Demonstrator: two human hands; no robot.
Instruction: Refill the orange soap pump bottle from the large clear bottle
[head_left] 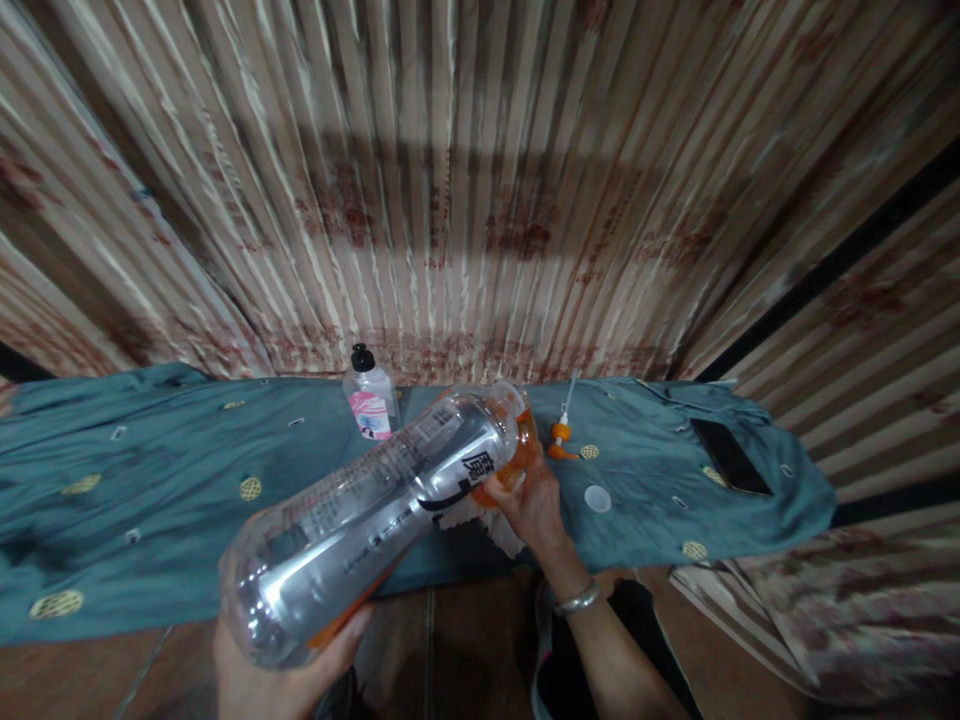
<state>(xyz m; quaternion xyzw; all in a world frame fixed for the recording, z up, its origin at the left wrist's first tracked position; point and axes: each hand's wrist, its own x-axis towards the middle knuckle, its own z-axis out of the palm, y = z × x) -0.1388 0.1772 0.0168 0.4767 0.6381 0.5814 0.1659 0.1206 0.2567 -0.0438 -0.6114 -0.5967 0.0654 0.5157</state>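
A large clear plastic bottle (375, 500) with a silver label lies tilted across the view, its mouth end to the upper right. My left hand (292, 670) is wrapped round its base. Behind its mouth stands an orange bottle (517, 450), partly hidden, and my right hand (529, 500) is closed round that one. The big bottle's mouth sits at the orange bottle's top; whether they touch I cannot tell. Under my right hand lies a crumpled white tissue (495, 528). An orange pump head (560, 432) with its tube rests to the right, near a round white cap (598, 498).
Further back stands a clear bottle (370, 395) with a black top and pink label. A black phone (729, 455) lies at the right on the teal cloth (187, 480). Pleated curtains (450, 200) hang close behind the cloth-covered surface.
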